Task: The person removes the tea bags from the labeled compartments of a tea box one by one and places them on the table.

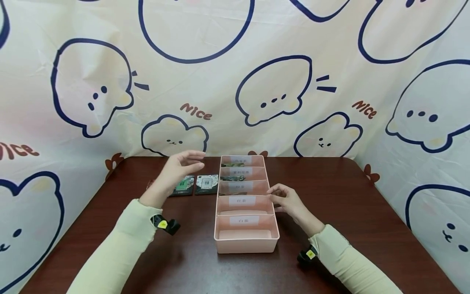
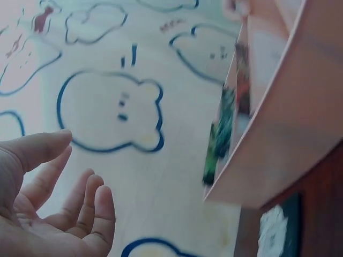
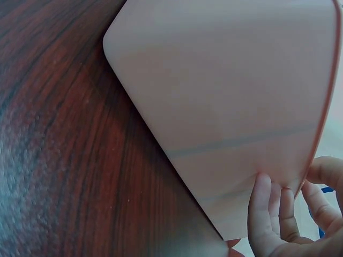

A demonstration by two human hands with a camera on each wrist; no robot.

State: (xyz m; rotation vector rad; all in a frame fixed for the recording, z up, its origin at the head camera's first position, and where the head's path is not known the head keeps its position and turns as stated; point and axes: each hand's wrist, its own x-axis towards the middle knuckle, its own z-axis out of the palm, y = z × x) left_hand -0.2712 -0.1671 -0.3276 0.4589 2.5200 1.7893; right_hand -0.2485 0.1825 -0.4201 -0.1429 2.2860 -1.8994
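A long pink divided storage box (image 1: 247,246) stands on the table, its compartments marked with white labels in Chinese characters. My right hand (image 1: 290,202) grips the box's right rim near the middle. In the right wrist view some of its fingers (image 3: 261,206) lie against the outer wall while others reach the rim. To the left of the box my left hand (image 1: 176,173) hovers with loosely bent fingers, holding nothing. Just beyond its wrist lie a dark packet with a green label (image 1: 185,185) and a dark packet with a white label (image 1: 207,184).
Green packets (image 1: 233,178) sit in the box's far compartments, and something thin shows in the middle one. The two nearest compartments show their bare floors. Behind the brown table (image 1: 323,175) hangs a cream cloth (image 1: 220,90) with cartoon outlines.
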